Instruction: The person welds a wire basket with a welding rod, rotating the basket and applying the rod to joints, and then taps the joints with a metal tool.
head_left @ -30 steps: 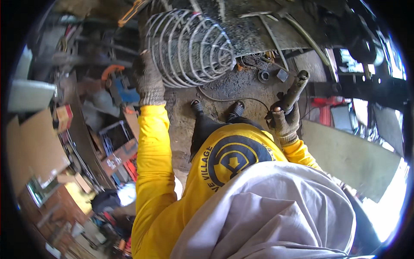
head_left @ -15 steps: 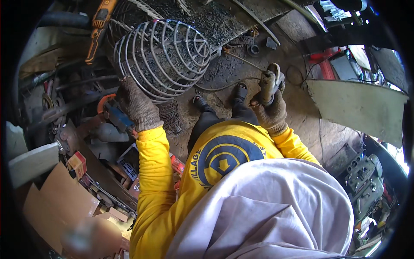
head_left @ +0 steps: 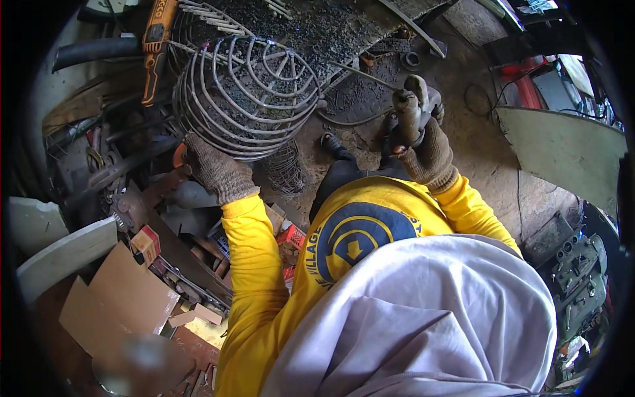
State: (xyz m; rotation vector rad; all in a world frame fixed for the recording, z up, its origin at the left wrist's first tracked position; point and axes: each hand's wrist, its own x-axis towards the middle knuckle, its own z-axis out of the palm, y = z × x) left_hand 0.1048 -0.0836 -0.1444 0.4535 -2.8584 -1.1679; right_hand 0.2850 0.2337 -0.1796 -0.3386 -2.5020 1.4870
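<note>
A dome-shaped cage of bent metal rods (head_left: 246, 120), with rings crossed by ribs, lies tilted at the edge of a worktable covered in dark grit. My gloved left hand (head_left: 215, 170) is closed on the cage's near left rim. In my gloved right hand (head_left: 431, 157) is a worn welding electrode holder (head_left: 411, 111), gripped upright. From its head a thin welding rod (head_left: 368, 75) points left toward the cage's narrow end. Whether the rod's tip touches the cage, I cannot tell. Both gloves are brown knit.
An orange power tool (head_left: 157, 46) lies at the worktable's (head_left: 350, 26) far left. Coiled wire (head_left: 286, 173) hangs below the cage. Scrap metal and a cardboard box (head_left: 126, 288) crowd the left. To the right stand a pale curved panel (head_left: 562, 149) and a grey metal engine part (head_left: 579, 271).
The cage has turned, so its ribbed narrow end shows more from above. The whole view has shifted slightly. Both hands keep their grips.
</note>
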